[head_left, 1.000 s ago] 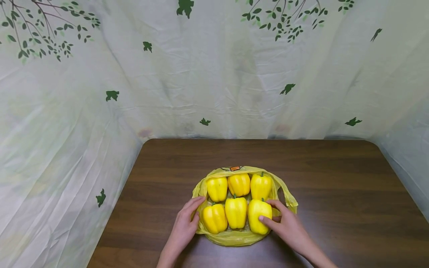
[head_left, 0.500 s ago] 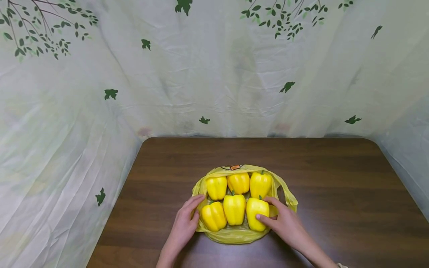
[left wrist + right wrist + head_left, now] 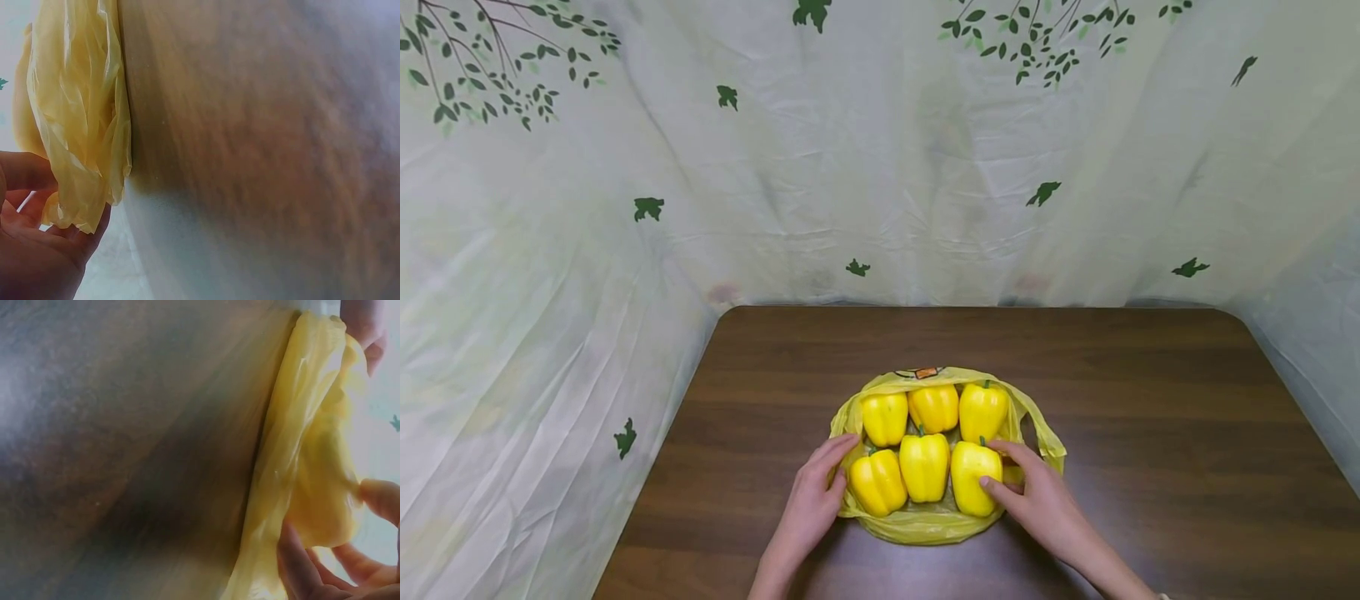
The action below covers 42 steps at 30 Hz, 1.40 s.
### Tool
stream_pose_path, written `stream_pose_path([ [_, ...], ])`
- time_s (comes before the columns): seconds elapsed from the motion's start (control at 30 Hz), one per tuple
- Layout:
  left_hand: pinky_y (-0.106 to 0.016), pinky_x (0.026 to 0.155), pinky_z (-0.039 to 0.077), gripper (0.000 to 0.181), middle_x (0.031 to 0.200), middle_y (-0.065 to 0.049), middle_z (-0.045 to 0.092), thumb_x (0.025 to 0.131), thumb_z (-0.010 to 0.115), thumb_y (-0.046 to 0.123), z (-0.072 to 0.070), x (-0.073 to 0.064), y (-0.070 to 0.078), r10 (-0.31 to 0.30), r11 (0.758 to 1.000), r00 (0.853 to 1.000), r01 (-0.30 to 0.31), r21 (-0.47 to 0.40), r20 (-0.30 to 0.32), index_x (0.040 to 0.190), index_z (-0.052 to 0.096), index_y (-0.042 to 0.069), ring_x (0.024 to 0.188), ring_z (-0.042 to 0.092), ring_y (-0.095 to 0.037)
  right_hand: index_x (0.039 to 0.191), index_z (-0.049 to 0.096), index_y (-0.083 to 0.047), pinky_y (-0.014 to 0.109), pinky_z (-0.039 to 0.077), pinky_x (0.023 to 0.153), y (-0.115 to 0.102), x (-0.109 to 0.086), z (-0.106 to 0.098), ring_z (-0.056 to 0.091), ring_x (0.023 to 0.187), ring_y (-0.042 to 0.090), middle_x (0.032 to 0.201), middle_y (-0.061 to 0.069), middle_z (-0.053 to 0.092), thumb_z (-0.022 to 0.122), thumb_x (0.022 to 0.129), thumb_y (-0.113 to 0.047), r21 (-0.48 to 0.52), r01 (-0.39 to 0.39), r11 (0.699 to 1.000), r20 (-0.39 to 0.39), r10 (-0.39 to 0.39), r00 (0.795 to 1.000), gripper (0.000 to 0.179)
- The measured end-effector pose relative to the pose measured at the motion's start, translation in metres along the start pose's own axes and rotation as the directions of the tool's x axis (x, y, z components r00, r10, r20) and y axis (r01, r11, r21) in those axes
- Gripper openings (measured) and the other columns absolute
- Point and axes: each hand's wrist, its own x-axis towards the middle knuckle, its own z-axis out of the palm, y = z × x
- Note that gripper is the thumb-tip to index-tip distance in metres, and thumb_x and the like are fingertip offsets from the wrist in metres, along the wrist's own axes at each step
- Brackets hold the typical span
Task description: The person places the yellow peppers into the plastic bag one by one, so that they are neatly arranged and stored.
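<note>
Several yellow bell peppers lie in two rows inside an opened yellow plastic bag (image 3: 925,530), its rim spread round them. At the front right of the head view, my right hand (image 3: 1045,498) holds a bell pepper (image 3: 973,492) by its right side, thumb on its front and fingertips by its stem. The right wrist view shows this pepper (image 3: 328,487) between thumb and fingers, behind the bag's edge. On the left, my left hand (image 3: 811,493) grips the bag's side, close to the front left pepper (image 3: 877,483). In the left wrist view, thumb and fingers are round the crumpled bag edge (image 3: 84,125).
The bag rests on a dark brown wooden table (image 3: 1150,400) with rounded far corners. A pale cloth backdrop (image 3: 925,167) printed with green leaves hangs behind the table and along both sides.
The front-row peppers have shifted slightly left in the bag, the right one with my right hand. My right thumb has since drawn back a little to the right. The left hand stays in place.
</note>
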Motion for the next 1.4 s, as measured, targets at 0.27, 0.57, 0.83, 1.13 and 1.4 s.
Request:
stream_pose_path([
  [0.27,-0.046,0.104,0.041,0.047,0.131,-0.001,0.06,0.085,0.059,-0.016,0.001,0.0,-0.001,0.01,1.0,1.0,-0.01,0.007,-0.005,0.128,0.065,0.004,0.124,0.053,-0.023,0.121,0.062,-0.017,0.035,0.056,0.085,0.003,0.001,0.002,0.062,0.105,0.022,0.124,0.003,0.06,0.083,0.079,-0.018,0.07,0.052,0.996,-0.031,-0.05,0.998,0.047],
  [0.57,-0.045,0.105,0.04,0.047,0.13,-0.001,0.06,0.085,0.059,-0.016,0.0,-0.001,-0.002,-0.008,1.0,1.0,0.008,0.002,-0.002,0.128,0.065,0.004,0.125,0.053,-0.023,0.12,0.063,-0.019,0.035,0.057,0.083,0.004,0.003,0.001,0.066,0.101,0.022,0.122,0.003,0.062,0.084,0.078,-0.019,0.071,0.04,0.997,-0.027,-0.038,0.999,0.047],
  [0.83,-0.044,0.105,0.04,0.046,0.131,-0.002,0.06,0.085,0.059,-0.016,0.0,-0.001,-0.002,-0.003,1.0,1.0,0.003,-0.009,-0.006,0.127,0.065,0.003,0.125,0.053,-0.023,0.12,0.064,-0.019,0.039,0.056,0.085,0.005,0.004,0.001,0.066,0.102,0.023,0.122,0.002,0.063,0.084,0.078,-0.021,0.072,0.046,0.996,-0.022,-0.044,0.999,0.047],
  [1.13,-0.045,0.105,0.04,0.046,0.13,-0.001,0.06,0.085,0.059,-0.016,0.0,-0.002,-0.001,-0.002,1.0,1.0,0.001,-0.015,-0.021,0.126,0.066,0.004,0.125,0.053,-0.023,0.123,0.063,-0.013,0.042,0.054,0.09,0.006,0.002,0.003,0.061,0.109,0.023,0.121,0.001,0.064,0.083,0.079,-0.014,0.099,0.177,0.979,-0.087,-0.168,0.982,0.048],
  [1.4,-0.046,0.1,0.047,0.042,0.125,-0.001,0.063,0.083,0.065,-0.013,-0.008,0.002,0.008,0.075,0.992,0.993,-0.064,0.109,-0.097,0.121,0.069,0.006,0.115,0.057,-0.023,0.126,0.062,-0.012,0.046,0.053,0.09,-0.007,-0.003,-0.005,0.058,0.112,0.025,0.124,0.001,0.062,0.081,0.081,-0.014,0.02,0.324,0.946,-0.163,-0.317,0.934,0.05],
])
